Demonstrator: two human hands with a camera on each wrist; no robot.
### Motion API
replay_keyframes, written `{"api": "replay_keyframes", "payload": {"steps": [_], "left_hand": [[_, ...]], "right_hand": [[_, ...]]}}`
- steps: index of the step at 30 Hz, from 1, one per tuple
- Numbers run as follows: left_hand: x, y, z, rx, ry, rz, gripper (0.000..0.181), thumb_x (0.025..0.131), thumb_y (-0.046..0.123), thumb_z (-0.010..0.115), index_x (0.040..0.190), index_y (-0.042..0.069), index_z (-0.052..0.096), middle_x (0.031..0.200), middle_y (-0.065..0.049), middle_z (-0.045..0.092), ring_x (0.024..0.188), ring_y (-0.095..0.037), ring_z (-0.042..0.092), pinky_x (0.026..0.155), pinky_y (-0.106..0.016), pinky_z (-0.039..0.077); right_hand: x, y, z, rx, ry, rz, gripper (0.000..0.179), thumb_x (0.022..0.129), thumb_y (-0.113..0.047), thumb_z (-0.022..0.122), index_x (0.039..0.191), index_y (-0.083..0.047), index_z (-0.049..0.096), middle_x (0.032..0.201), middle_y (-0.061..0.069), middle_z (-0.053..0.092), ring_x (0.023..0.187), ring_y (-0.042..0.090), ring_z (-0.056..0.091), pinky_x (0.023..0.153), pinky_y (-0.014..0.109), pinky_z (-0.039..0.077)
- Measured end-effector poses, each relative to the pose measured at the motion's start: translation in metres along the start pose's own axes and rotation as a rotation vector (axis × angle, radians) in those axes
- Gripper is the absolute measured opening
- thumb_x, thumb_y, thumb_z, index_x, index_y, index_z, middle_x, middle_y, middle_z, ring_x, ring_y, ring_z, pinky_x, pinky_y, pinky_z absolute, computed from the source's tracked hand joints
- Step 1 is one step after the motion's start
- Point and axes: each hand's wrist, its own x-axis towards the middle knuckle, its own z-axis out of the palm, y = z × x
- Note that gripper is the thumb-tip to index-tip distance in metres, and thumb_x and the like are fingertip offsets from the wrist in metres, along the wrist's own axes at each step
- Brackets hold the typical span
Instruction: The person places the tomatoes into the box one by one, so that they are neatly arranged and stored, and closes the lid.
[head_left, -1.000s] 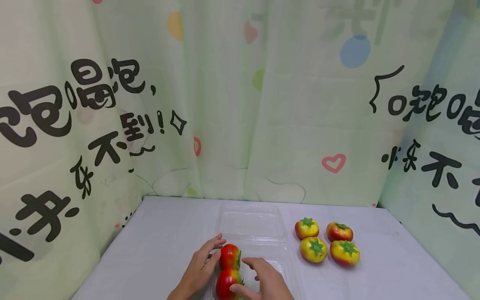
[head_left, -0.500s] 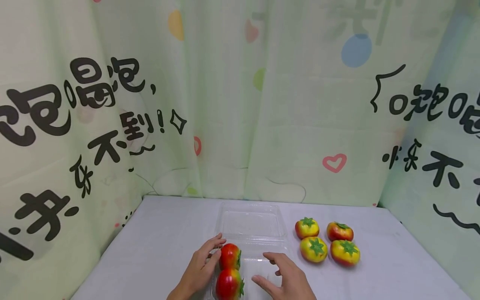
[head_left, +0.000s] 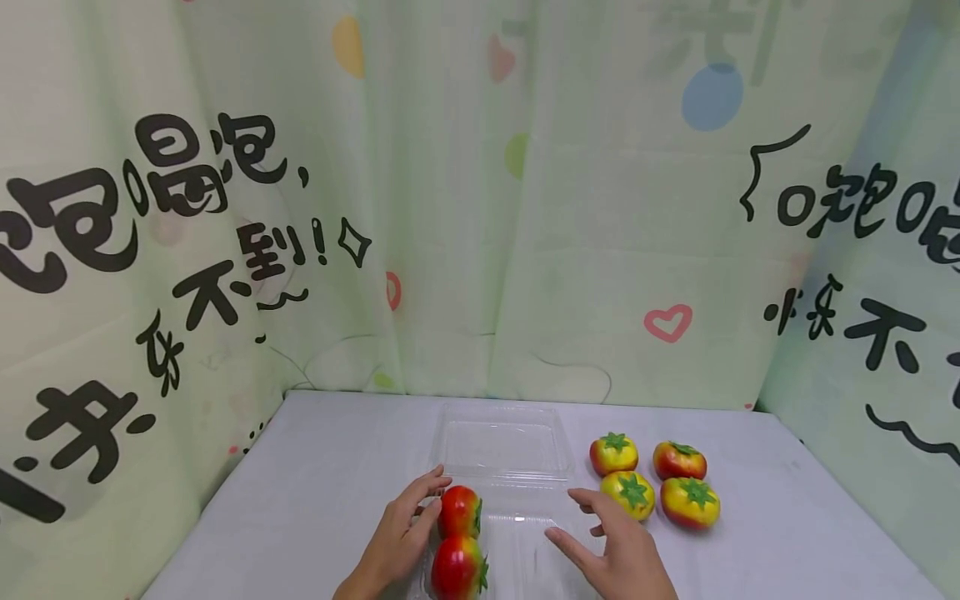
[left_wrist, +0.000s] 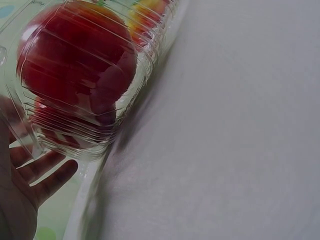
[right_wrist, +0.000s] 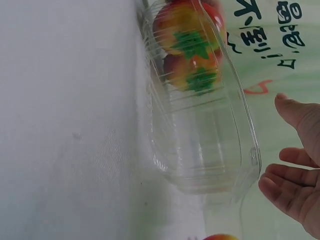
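Two red persimmons, the far one [head_left: 460, 512] and the near one [head_left: 456, 567], lie on their sides in the left part of a clear plastic clamshell box [head_left: 517, 533]. Its lid [head_left: 501, 442] is folded back on the far side. My left hand [head_left: 397, 537] rests at the box's left side by the far persimmon, fingers extended; in the left wrist view its fingers [left_wrist: 52, 180] show past the box's end. Above the box's right side is my right hand [head_left: 622, 550], thumb and fingers spread apart, holding nothing. In the right wrist view the right hand [right_wrist: 300, 155] is beside the box rim.
Several yellow-red persimmons with green leafy tops stand in a cluster right of the box, including the near right one [head_left: 690, 503] and the near left one [head_left: 628, 493]. A white-covered table [head_left: 337, 450] bears everything. Printed curtains [head_left: 465, 250] enclose the back and sides.
My right hand has let go of the near persimmon and moved right, away from it, towards the yellow-red cluster. The left hand and the two red persimmons stay in place.
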Motion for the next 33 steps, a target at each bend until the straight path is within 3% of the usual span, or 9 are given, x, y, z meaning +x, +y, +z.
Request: {"api": "replay_keyframes", "payload": {"steps": [21,28,33], "left_hand": [[0.0,0.003,0.0,-0.004,-0.006,-0.026,0.039,0.104,0.021,0.052,0.137,0.003,0.06,0.153,-0.019,0.05,0.125,-0.033,0.061,0.095,-0.046,0.057],[0.0,0.002,0.0,0.0,-0.001,-0.022,0.038,0.104,0.021,0.052,0.137,0.003,0.06,0.152,-0.02,0.051,0.124,-0.033,0.061,0.094,-0.041,0.057],[0.0,0.001,0.0,-0.003,-0.003,-0.02,0.039,0.104,0.022,0.051,0.137,0.003,0.06,0.152,-0.02,0.051,0.124,-0.033,0.061,0.093,-0.038,0.057]], "right_hand": [[0.025,0.034,-0.019,-0.078,0.117,-0.018,0.052,0.088,-0.03,0.08,0.128,-0.002,0.063,0.125,0.016,0.066,0.106,0.031,0.06,0.096,0.055,0.054],[0.031,0.046,-0.018,-0.082,0.126,-0.066,0.051,0.089,-0.027,0.08,0.128,0.001,0.063,0.124,0.018,0.066,0.11,0.034,0.061,0.101,0.058,0.05],[0.036,0.053,-0.016,-0.099,0.13,-0.056,0.049,0.089,-0.024,0.08,0.127,0.002,0.062,0.124,0.02,0.064,0.109,0.034,0.059,0.101,0.058,0.05]]}}
